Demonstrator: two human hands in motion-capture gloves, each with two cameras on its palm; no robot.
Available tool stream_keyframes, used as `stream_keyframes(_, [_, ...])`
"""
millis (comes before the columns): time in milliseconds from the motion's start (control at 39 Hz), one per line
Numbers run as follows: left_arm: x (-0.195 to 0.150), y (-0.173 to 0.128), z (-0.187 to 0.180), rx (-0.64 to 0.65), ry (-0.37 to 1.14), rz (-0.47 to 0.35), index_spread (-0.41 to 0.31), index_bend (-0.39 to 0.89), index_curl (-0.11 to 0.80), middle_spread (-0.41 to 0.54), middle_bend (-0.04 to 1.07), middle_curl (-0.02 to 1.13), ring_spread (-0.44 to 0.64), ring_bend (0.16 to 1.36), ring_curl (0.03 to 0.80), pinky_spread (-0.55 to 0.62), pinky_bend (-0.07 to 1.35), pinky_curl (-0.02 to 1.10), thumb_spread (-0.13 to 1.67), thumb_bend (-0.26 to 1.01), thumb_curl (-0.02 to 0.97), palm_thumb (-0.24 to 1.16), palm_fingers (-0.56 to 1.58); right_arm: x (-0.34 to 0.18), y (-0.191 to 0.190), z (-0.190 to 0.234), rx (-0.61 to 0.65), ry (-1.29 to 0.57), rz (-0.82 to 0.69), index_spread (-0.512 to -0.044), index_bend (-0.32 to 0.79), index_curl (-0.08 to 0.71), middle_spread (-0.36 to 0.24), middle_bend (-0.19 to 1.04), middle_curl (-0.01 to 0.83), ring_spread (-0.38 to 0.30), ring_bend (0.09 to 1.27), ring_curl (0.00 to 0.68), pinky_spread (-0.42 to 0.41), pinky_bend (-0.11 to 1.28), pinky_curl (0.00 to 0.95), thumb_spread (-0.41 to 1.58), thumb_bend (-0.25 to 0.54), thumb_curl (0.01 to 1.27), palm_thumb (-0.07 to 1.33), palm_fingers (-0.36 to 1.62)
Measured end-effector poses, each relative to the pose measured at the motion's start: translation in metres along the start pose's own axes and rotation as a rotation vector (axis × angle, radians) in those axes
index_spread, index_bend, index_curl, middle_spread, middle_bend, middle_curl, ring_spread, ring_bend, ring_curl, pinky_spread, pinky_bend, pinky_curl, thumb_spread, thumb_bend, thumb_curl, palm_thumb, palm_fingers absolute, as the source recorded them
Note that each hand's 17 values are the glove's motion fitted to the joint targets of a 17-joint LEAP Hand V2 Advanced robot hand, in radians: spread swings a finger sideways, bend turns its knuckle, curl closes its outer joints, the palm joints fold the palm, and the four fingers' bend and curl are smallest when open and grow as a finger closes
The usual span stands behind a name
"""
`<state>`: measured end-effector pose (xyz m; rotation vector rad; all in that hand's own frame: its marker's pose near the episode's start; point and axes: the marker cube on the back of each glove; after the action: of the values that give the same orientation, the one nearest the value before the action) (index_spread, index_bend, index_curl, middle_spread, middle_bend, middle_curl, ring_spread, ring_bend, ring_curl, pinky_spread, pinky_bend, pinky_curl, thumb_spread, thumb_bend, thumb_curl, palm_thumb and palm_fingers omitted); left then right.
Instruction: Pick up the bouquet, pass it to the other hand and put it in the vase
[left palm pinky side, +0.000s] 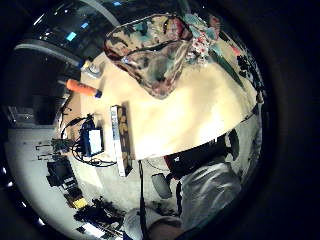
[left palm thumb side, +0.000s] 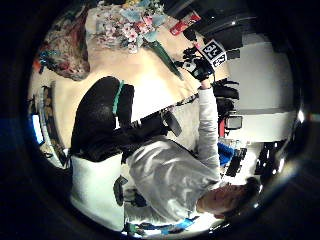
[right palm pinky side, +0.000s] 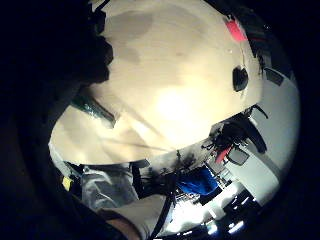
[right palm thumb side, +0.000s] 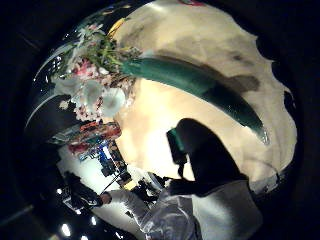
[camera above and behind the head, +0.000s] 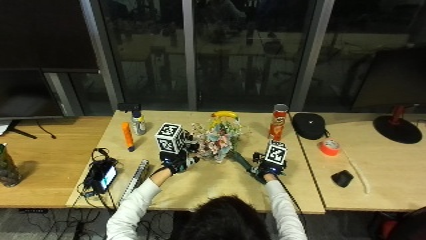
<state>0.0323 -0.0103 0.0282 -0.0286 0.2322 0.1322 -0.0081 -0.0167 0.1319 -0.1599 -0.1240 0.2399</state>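
The bouquet (camera above and behind the head: 216, 140) of pink and white flowers lies on the wooden table (camera above and behind the head: 213, 187), its green wrapped stem (right palm thumb side: 200, 82) pointing toward my right hand (camera above and behind the head: 266, 169). That hand hovers over the stem's end (right palm pinky side: 97, 111) and holds nothing; the left thumb side view shows it (left palm thumb side: 199, 67) at the stem's tip. A patterned, many-coloured vase (left palm pinky side: 150, 50) stands beside the flowers, in front of my left palm. My left hand (camera above and behind the head: 174, 161) rests on the table left of the bouquet, fingers relaxed and empty.
An orange tube (camera above and behind the head: 126, 136) and a small bottle (camera above and behind the head: 138, 122) stand at the back left. A red can (camera above and behind the head: 278, 121) is behind the right hand. A device with cables (camera above and behind the head: 103, 175) lies at the left edge. A tape roll (camera above and behind the head: 329, 146) and dark objects sit on the right table.
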Motion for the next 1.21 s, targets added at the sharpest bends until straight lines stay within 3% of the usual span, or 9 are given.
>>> stream_keyframes(308, [-0.007, 0.008, -0.003, -0.016, -0.006, -0.011, 0.081, 0.15, 0.300, 0.315, 0.23, 0.34, 0.49, 0.45, 0.218, 0.47, 0.20, 0.28, 1.18, -0.02, 0.349, 0.48, 0.02, -0.005, 0.003, 0.040, -0.138, 0.026, -0.041, -0.154, 0.06, 0.092, 0.067, 0.29, 0.393, 0.000, 0.67, 0.363, 0.146, 0.74, 0.365, 1.09, -0.009, 0.34, 0.59, 0.54])
stream_keyframes(436, [-0.007, 0.009, -0.002, -0.023, -0.004, -0.011, 0.081, 0.15, 0.301, 0.316, 0.23, 0.34, 0.49, 0.45, 0.221, 0.47, 0.20, 0.29, 1.18, -0.02, 0.351, 0.48, 0.02, -0.010, 0.001, 0.042, -0.084, 0.132, -0.014, -0.156, 0.09, 0.109, 0.064, 0.30, 0.398, -0.009, 0.64, 0.361, 0.134, 0.72, 0.363, 1.09, 0.016, 0.36, 0.68, 0.53])
stream_keyframes(590, [-0.005, 0.012, -0.001, -0.035, -0.002, -0.008, 0.081, 0.15, 0.302, 0.317, 0.23, 0.35, 0.49, 0.45, 0.223, 0.47, 0.20, 0.30, 1.18, -0.02, 0.353, 0.48, 0.01, -0.018, 0.010, 0.044, -0.129, 0.218, 0.018, -0.206, 0.13, 0.137, -0.008, 0.31, 0.403, -0.075, 0.62, 0.352, 0.050, 0.67, 0.342, 1.08, 0.040, 0.38, 0.79, 0.66])
stream_keyframes(692, [-0.006, 0.012, -0.001, -0.039, -0.009, -0.007, 0.080, 0.15, 0.303, 0.318, 0.23, 0.35, 0.49, 0.45, 0.226, 0.47, 0.20, 0.30, 1.18, -0.02, 0.354, 0.48, 0.01, -0.022, 0.006, 0.042, -0.112, 0.238, 0.039, -0.220, 0.15, 0.165, -0.077, 0.34, 0.417, -0.162, 0.65, 0.347, -0.113, 0.64, 0.316, 1.05, 0.042, 0.38, 0.85, 1.03])
stream_keyframes(872, [-0.007, 0.012, 0.001, -0.066, 0.009, -0.005, 0.080, 0.15, 0.304, 0.318, 0.23, 0.36, 0.49, 0.45, 0.229, 0.47, 0.20, 0.30, 1.18, -0.02, 0.357, 0.48, 0.01, -0.025, -0.001, 0.039, -0.086, 0.155, 0.005, -0.237, 0.24, 0.274, -0.133, 0.34, 0.455, -0.201, 0.58, 0.389, -0.131, 0.48, 0.321, 0.96, 0.060, 0.45, 0.97, 1.05])
stream_keyframes(974, [-0.008, 0.012, 0.000, -0.068, 0.021, -0.009, 0.080, 0.15, 0.304, 0.318, 0.23, 0.36, 0.49, 0.45, 0.231, 0.47, 0.20, 0.31, 1.18, -0.02, 0.358, 0.48, 0.01, -0.023, -0.006, 0.048, -0.089, 0.066, -0.028, -0.243, 0.10, 0.263, -0.168, 0.38, 0.479, -0.223, 0.69, 0.428, -0.226, 0.54, 0.343, 0.87, 0.036, 0.49, 0.98, 1.30])
stream_keyframes(1103, [-0.008, 0.008, 0.001, -0.089, 0.027, -0.018, 0.080, 0.15, 0.305, 0.319, 0.23, 0.36, 0.49, 0.45, 0.233, 0.47, 0.21, 0.31, 1.18, -0.02, 0.359, 0.48, 0.01, -0.012, -0.015, 0.050, 0.115, 0.044, 0.012, -0.242, 0.07, 0.245, -0.181, 0.45, 0.520, -0.216, 0.84, 0.483, -0.250, 0.69, 0.402, 0.88, 0.043, 0.52, 1.03, 1.37])
stream_keyframes(1128, [-0.008, 0.007, 0.002, -0.093, 0.028, -0.018, 0.080, 0.15, 0.305, 0.319, 0.23, 0.36, 0.49, 0.44, 0.233, 0.47, 0.21, 0.31, 1.19, -0.01, 0.359, 0.48, 0.01, -0.010, -0.019, 0.049, 0.191, 0.036, 0.017, -0.241, 0.19, 0.278, -0.184, 0.53, 0.546, -0.216, 0.86, 0.492, -0.244, 0.67, 0.400, 0.96, 0.026, 0.49, 1.00, 1.51])
stream_keyframes(1205, [-0.007, 0.003, 0.003, -0.098, 0.032, -0.018, 0.080, 0.15, 0.305, 0.319, 0.23, 0.36, 0.49, 0.44, 0.234, 0.47, 0.21, 0.32, 1.19, -0.02, 0.359, 0.49, 0.01, -0.009, -0.026, 0.048, 0.316, -0.048, 0.007, -0.241, 0.28, 0.321, -0.184, 0.61, 0.578, -0.211, 0.90, 0.518, -0.246, 0.67, 0.421, 0.98, -0.028, 0.45, 0.94, 1.52])
